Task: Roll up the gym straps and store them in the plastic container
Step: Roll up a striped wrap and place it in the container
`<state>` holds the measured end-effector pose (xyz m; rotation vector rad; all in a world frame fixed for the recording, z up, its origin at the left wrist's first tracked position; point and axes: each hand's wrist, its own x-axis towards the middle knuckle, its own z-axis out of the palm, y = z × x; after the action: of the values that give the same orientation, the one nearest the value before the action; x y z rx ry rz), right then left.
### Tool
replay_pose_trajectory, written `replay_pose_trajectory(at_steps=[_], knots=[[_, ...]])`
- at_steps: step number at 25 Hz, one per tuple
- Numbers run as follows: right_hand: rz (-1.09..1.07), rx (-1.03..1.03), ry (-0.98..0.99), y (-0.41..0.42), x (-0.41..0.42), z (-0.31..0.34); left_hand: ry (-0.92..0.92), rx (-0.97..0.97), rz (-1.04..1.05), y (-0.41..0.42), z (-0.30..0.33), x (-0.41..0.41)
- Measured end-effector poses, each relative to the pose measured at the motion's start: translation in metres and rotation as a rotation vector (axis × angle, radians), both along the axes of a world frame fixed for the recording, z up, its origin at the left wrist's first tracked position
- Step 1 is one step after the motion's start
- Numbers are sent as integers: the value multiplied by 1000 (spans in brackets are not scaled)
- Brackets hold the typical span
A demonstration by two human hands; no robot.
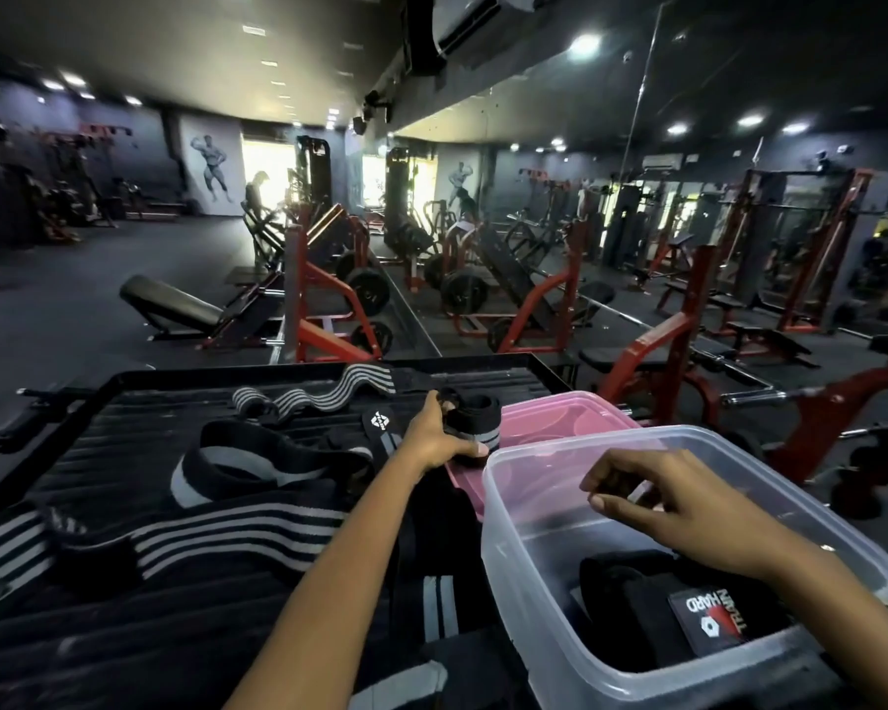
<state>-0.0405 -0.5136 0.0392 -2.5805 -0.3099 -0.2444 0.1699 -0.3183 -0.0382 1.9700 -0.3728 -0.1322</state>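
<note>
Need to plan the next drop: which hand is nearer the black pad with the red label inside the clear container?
Right. The right hand hovers over the clear container, just above the pad; the left hand is outside it, gripping a rolled strap.

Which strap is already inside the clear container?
The black rolled strap with the red "TRAIN HARD" patch; it lies in the clear container, while the others are outside it.

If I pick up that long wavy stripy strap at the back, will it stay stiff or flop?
Probably flop: the wavy striped strap lies in soft curves on the black tray, like cloth. It likely feels light, and its rolled end might unroll when lifted.
</note>
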Motion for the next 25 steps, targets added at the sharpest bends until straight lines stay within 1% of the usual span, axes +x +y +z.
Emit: replay_pose_trajectory(at_steps=[5, 9, 11, 13, 15, 18, 20, 22, 23, 25], knots=[[-8, -8, 14, 0, 2, 2, 3, 65, -15, 5, 0, 2], [-26, 38, -65, 14, -1, 20, -2, 62, -67, 29, 14, -14], [-16, 31, -145, 34, -2, 34, -45, 111, -98, 50, 27, -29], [21, 0, -193, 64, -5, 51, -153, 171, -112, 77, 40, -48], [84, -70, -160, 100, -7, 62, -261, 186, -133, 112, 51, -69], [154, -219, -106, 161, 5, 61, -311, 273, -181, 169, 52, -95], [156, -268, -72, 193, 24, 44, -358, 391, -223, 198, 45, -106], [156, -284, 17, 215, 46, 17, -411, 535, -242, 221, 35, -115], [154, -290, 67, 221, 55, 1, -434, 569, -225, 229, 30, -118], [152, -262, 124, 226, 67, -24, -457, 518, -172, 241, 23, -122]])
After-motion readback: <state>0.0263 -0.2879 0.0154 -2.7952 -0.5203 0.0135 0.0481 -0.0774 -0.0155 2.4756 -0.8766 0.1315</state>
